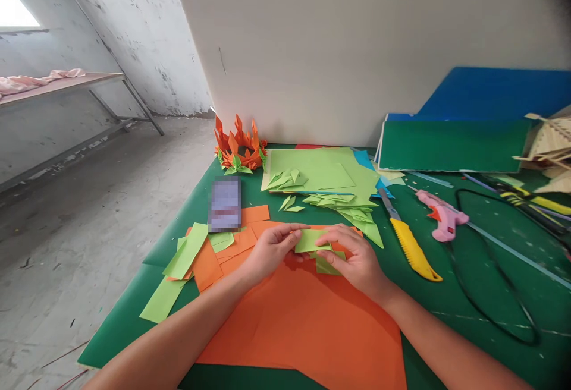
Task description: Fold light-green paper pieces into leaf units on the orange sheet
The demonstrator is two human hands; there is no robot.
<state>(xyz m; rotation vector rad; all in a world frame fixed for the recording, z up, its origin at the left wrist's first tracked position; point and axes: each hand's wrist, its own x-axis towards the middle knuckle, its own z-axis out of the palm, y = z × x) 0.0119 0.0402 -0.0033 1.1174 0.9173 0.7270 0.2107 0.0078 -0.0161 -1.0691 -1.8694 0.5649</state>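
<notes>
A flat dark-green tabletop [191, 200] bears a broad sheet of smooth orange paper [303, 324]. Over the sheet's far part, the bare left hand [272, 248] pinches one end of a small rectangular light-green paper piece [310, 239] between thumb and fingers. The bare right hand [359, 262] curls its fingers onto the other end (whether they pinch it, I cannot tell).
</notes>
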